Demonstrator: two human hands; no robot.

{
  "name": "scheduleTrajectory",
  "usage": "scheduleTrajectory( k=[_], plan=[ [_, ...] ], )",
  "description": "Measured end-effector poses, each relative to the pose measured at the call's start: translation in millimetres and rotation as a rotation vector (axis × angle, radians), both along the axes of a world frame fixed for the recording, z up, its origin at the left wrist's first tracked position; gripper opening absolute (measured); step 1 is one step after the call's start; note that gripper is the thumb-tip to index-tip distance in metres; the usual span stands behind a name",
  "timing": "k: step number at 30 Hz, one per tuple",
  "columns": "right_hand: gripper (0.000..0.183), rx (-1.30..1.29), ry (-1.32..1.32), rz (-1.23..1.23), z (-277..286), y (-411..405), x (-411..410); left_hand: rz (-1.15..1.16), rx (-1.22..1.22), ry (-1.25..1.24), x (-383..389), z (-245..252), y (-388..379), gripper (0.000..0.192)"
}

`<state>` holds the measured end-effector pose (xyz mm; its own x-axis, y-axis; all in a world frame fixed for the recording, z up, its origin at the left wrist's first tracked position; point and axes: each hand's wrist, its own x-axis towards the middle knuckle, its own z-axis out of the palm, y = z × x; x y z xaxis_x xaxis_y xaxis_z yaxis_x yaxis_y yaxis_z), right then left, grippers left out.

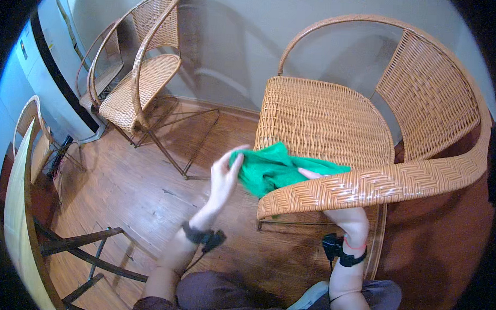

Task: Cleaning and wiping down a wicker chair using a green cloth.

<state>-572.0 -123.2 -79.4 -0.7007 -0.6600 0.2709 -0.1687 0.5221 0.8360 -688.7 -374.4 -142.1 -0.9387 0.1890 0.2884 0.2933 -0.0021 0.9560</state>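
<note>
A crumpled green cloth spreads between my hands, in front of the seat and behind the near arm of a woven wicker armchair. My left hand grips the cloth's left end, thumb towards me. Under the woven armrest passes my right hand, partly hidden by it. Its thumb shows above the rest, lying against the cloth's right part. The remaining right fingers are out of sight beneath the cloth and armrest. Each wrist wears a black strap with a small device.
More wicker chairs stand along the wall at the upper left. Beside them is a pale, tall appliance-like cabinet. A round-edged table with dark crossed legs rises at the left. Wood-look flooring lies below.
</note>
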Motion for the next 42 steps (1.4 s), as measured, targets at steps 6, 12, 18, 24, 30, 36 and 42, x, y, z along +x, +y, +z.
scheduleTrajectory(
  k=[6,12,18,24,30,36,42],
  plan=[
    [0.056,-1.155,-0.499,-0.206,-21,-33,-67,0.253,-0.467,0.281,-68,-8,19,0.051],
    [0.052,-1.099,-0.471,-0.094,-17,-38,-51,-0.317,-0.471,0.526,-7,0,29,0.051],
    [0.051,-1.207,-0.484,0.021,-8,-63,21,-0.285,-0.272,0.493,43,-31,6,0.044],
    [0.049,-1.201,-0.592,-0.018,-1,-52,-18,-0.353,-0.311,0.524,-18,-9,26,0.047],
    [0.051,-1.076,-0.305,-0.142,-36,-46,-89,-0.233,-0.529,0.63,-83,4,64,0.05],
    [0.051,-1.272,-0.517,-0.135,-6,-46,2,-0.28,-0.795,0.69,-2,19,31,0.052],
    [0.047,-1.58,-0.473,-0.006,8,-30,41,-0.841,-0.992,0.72,-14,61,37,0.054]
  ],
)
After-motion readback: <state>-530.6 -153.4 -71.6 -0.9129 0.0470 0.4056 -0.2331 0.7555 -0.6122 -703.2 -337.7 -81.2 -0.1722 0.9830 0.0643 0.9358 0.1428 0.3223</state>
